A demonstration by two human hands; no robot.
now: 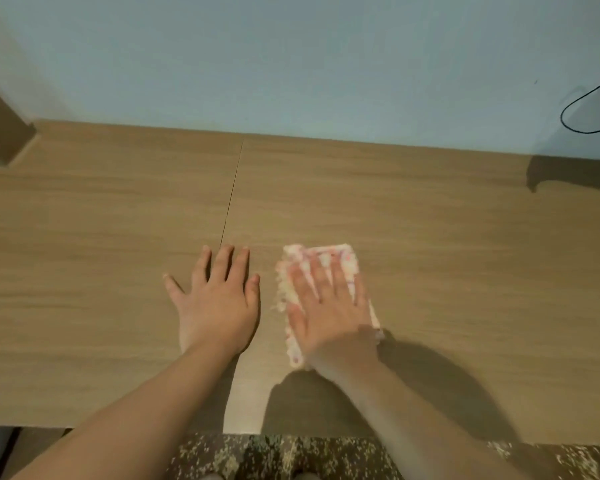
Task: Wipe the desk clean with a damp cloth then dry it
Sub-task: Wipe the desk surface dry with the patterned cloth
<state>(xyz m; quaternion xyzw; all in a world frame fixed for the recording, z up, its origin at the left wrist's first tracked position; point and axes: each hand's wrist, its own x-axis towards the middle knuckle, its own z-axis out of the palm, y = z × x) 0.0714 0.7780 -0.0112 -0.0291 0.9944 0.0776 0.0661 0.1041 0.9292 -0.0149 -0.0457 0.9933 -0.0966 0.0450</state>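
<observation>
A wooden desk (430, 237) fills the middle of the view, with a thin seam running from its back edge toward me. A folded white cloth with pink marks (340, 258) lies flat on the desk, right of centre. My right hand (329, 306) presses flat on top of the cloth, fingers spread and pointing away from me; it looks blurred. My left hand (219, 299) rests flat on the bare wood just left of the cloth, fingers apart, holding nothing.
A pale blue wall (291, 64) rises behind the desk. A black cable (582, 102) loops on the wall at the far right. A dark shadow (568, 174) falls on the desk's back right. Speckled floor (291, 455) shows below the front edge.
</observation>
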